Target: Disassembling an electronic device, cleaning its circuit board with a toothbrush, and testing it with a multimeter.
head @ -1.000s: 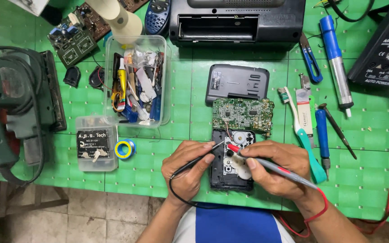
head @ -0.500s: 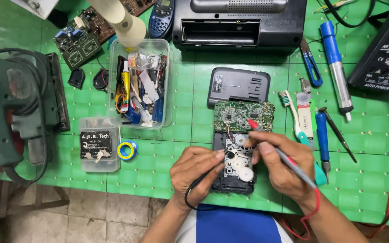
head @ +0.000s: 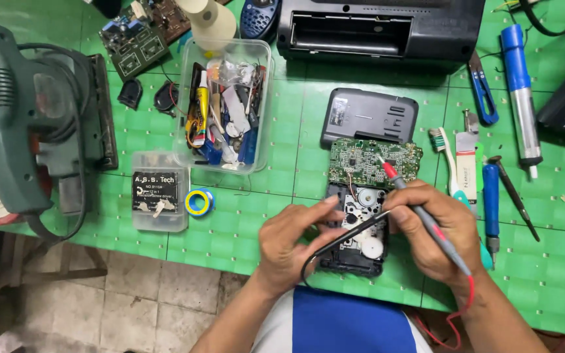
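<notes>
While the left hand (head: pixel 292 245) pinches a black probe (head: pixel 351 234) across the opened cassette mechanism (head: pixel 358 229) lying under both hands, the right hand (head: pixel 436 229) grips a red probe (head: pixel 413 202) pen-fashion, fingers pressed together, tip on the green circuit board (head: pixel 371 160) just beyond. Farther out from the grip: grey back cover (head: pixel 369 117), then black radio housing (head: pixel 380 29).

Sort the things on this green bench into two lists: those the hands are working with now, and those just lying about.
In use: red probe in right hand; black probe in left hand; green circuit board; black mechanism.

Lying about: parts tub, blue desoldering pump, toothbrush, solder roll, grey cover.
</notes>
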